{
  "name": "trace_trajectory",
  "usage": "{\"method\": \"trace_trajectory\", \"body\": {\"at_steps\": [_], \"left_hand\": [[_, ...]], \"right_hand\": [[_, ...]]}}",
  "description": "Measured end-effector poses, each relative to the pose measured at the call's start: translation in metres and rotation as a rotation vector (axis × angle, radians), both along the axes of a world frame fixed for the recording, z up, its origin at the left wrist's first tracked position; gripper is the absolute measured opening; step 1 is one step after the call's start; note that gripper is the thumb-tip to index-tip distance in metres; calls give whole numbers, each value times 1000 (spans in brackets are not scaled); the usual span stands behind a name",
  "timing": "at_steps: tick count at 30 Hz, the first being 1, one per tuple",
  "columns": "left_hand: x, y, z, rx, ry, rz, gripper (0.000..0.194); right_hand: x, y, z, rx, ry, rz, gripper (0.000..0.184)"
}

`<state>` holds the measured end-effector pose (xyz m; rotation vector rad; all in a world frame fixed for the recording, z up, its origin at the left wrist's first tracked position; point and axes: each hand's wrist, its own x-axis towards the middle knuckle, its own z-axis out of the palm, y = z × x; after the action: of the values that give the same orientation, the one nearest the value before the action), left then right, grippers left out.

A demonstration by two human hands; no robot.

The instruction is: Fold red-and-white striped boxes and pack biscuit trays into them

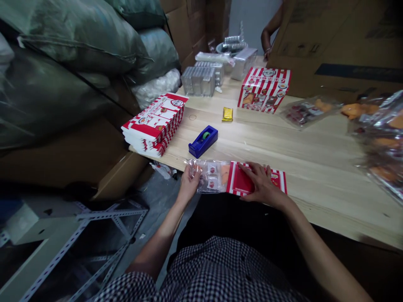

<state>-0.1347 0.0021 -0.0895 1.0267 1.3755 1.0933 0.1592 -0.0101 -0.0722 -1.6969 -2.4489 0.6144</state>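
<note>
At the table's near edge lies a red-and-white striped carton, with my right hand spread flat over it. My left hand pinches the left end of a clear plastic bag holding small white packets and orange pieces. The bag's right end meets the carton's left side; whether it goes inside or under cannot be told. Just beyond the bag sits a blue tape dispenser with a green roll. A small yellow packet lies farther back.
A stack of flat striped cartons stands at the left edge. Behind are a made-up striped box and clear plastic cases. Filled bags lie at right, before a large cardboard box. Another person's arm shows at the back.
</note>
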Motion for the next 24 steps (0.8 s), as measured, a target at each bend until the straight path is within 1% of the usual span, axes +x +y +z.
{"method": "trace_trajectory", "body": {"at_steps": [4, 7, 9, 11, 15, 17, 20, 22, 24], "left_hand": [[-17, 2, 16, -106, -116, -74, 61], [-23, 3, 20, -134, -182, -91, 64], [-18, 3, 16, -123, -219, -110, 62], [-6, 2, 8, -104, -242, -108, 64], [19, -4, -10, -12, -184, 22, 63], [24, -5, -14, 27, -153, 72, 61], [21, -2, -11, 50, -129, 70, 63], [18, 1, -6, 67, -98, 34, 63], [19, 4, -3, 95, -41, -12, 60]], "right_hand": [[4, 0, -1, 7, 7, 26, 111], [4, -1, 0, 29, 30, 54, 109], [2, -3, 0, 41, 44, 84, 107], [-1, -4, 1, 46, 47, 94, 106], [-5, -7, 1, 67, 33, 41, 107], [-5, -7, -1, 81, 31, 30, 107], [-3, -7, -4, 103, 37, 39, 106], [-4, -7, -6, 110, 44, 53, 105], [-6, -8, -8, 113, 45, 50, 105]]}}
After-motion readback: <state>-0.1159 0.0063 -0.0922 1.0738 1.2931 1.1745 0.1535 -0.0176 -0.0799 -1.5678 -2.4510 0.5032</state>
